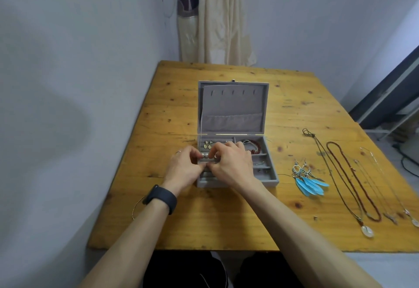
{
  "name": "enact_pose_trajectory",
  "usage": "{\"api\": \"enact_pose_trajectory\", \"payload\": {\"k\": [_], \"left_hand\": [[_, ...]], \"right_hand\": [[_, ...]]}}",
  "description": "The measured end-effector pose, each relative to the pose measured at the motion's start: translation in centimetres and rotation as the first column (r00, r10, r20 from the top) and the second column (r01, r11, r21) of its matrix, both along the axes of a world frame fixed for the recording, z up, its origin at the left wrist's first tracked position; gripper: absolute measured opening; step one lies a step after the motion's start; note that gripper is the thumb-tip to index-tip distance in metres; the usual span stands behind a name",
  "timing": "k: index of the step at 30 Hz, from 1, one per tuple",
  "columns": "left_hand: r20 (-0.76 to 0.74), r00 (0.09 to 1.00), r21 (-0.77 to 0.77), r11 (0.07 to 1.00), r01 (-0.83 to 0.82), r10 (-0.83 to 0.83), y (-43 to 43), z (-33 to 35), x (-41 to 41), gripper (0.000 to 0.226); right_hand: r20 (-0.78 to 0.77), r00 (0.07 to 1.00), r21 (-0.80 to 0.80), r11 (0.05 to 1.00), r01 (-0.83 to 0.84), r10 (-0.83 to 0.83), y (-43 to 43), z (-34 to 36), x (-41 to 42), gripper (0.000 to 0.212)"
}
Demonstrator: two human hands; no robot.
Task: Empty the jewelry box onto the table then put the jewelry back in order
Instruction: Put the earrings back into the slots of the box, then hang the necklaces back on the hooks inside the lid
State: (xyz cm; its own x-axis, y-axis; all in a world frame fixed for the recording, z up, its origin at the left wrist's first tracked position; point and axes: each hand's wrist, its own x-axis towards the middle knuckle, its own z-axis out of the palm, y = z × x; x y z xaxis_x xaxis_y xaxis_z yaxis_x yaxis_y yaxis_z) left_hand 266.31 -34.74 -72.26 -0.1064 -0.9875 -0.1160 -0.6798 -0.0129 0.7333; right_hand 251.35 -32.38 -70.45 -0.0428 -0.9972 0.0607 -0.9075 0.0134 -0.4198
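Left grip (183, 167), a bare hand with a black wristband, pinches small white pearl studs (204, 156) between curled thumb and forefinger. Right grip (231, 163) curls in from the other side, its fingertips closed on the same studs. Both hover over the front left slots of an open grey velvet jewelry box (231, 106) on the yellow wooden counter (204, 219). Blue feather earrings (310, 183) and long cord necklaces (353, 179) lie well to the right.

Soft, even, dimmish indoor light; broad blurred shadow on left wall; wide-angle bending at edges.
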Motion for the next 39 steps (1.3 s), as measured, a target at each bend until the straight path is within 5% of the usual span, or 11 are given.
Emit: {"api": "enact_pose_trajectory", "payload": {"k": [10, 16, 20, 25, 35, 39], "left_hand": [[-0.046, 0.996, 0.056, 0.995, 0.080, -0.077, 0.4, 1.2, 0.5, 0.020], [0.183, 0.979, -0.272, 0.952, 0.140, -0.092, 1.0, 3.4, -2.3, 0.008], [0.213, 0.953, -0.366, 0.886, 0.284, -0.217, 1.7, 4.9, -7.9, 0.013], [0.335, 0.890, -0.303, 0.859, 0.413, -0.310, 2.0, 4.8, -16.2, 0.023], [0.631, 0.726, -0.146, 0.877, 0.457, -0.273, 1.2, 2.1, -24.8, 0.036], [0.631, 0.736, -0.163, 0.885, 0.435, -0.245, 1.1, 1.4, -25.3, 0.030]], "right_hand": [[0.115, 0.991, -0.168, 0.985, -0.045, 0.065, 2.1, -0.2, -1.4, 0.014], [0.254, 0.967, -0.292, 0.951, 0.103, -0.027, 5.7, 0.2, -8.5, 0.007], [0.231, 0.952, -0.255, 0.931, 0.260, -0.203, 7.4, -0.5, -15.7, 0.011], [0.167, 0.918, -0.118, 0.917, 0.381, -0.360, 7.1, -2.1, -22.8, 0.028], [0.175, 0.947, 0.062, 0.963, 0.262, -0.269, 3.6, -3.4, -24.6, 0.034], [0.146, 0.946, 0.047, 0.957, 0.285, -0.289, 3.5, -4.0, -24.5, 0.024]]}}
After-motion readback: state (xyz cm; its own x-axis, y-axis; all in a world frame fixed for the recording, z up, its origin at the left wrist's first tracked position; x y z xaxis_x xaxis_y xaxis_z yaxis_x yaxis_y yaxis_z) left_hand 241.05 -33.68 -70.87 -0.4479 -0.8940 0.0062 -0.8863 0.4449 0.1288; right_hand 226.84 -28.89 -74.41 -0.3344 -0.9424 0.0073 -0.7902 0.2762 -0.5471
